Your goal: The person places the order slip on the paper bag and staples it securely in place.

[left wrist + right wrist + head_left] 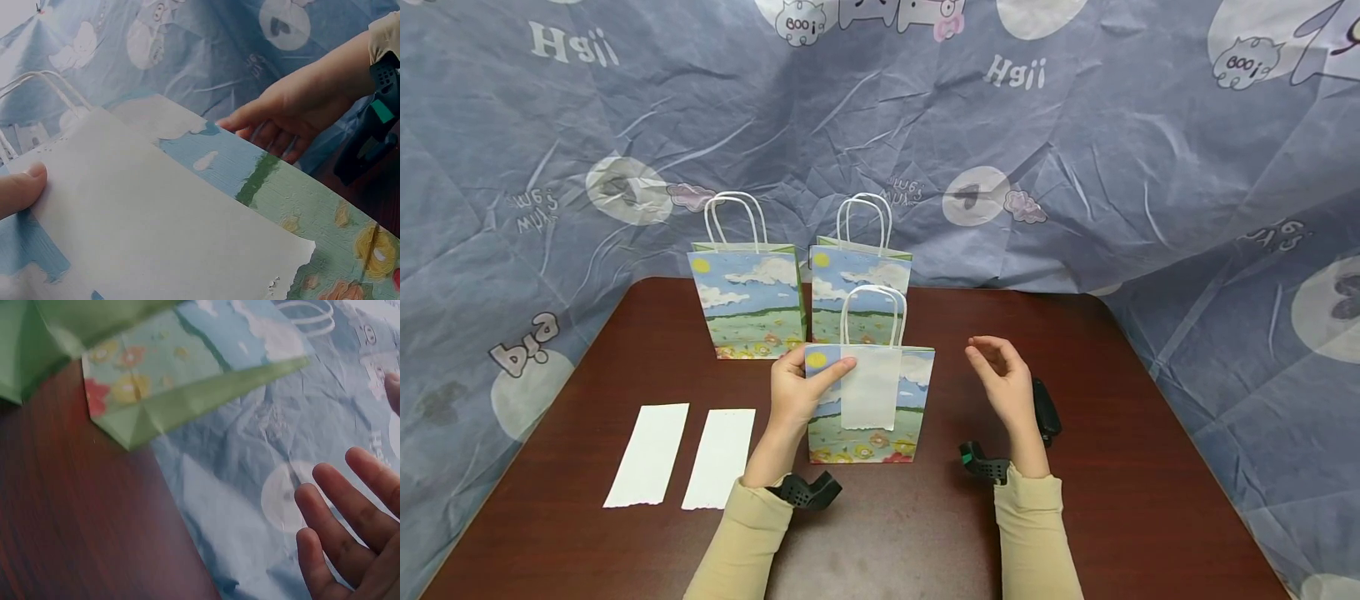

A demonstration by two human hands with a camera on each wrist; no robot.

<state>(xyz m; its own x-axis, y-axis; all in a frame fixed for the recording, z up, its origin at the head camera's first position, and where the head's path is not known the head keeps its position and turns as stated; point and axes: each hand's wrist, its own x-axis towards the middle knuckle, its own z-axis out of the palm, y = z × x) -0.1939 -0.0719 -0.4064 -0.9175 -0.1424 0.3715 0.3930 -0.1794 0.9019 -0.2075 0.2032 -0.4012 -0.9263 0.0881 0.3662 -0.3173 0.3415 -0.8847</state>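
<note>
Head: L hand point(793, 387) is pinching front bag point(823, 446) at upper L edge, thumb touching white paper point(870, 396) on bag's face. R hand point(1009, 383) is hovering apart to the R, fingers loosely bent, holding nothing. 2 rear bags point(748, 292) are standing behind; 2 white strips point(647, 454) are lying on desk point(1120, 483), L side.
L wrist: thumb is resting on paper's edge nr handle point(65, 94).
R wrist: R fingers point(337, 534) are spreading slightly, gripping nothing.

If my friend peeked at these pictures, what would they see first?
Probably the painted bag in front: a white paper strip lies against its face, and the left hand grips its top corner. Next, two matching bags stand further back, and two more white strips lie on the table to the left.
</note>
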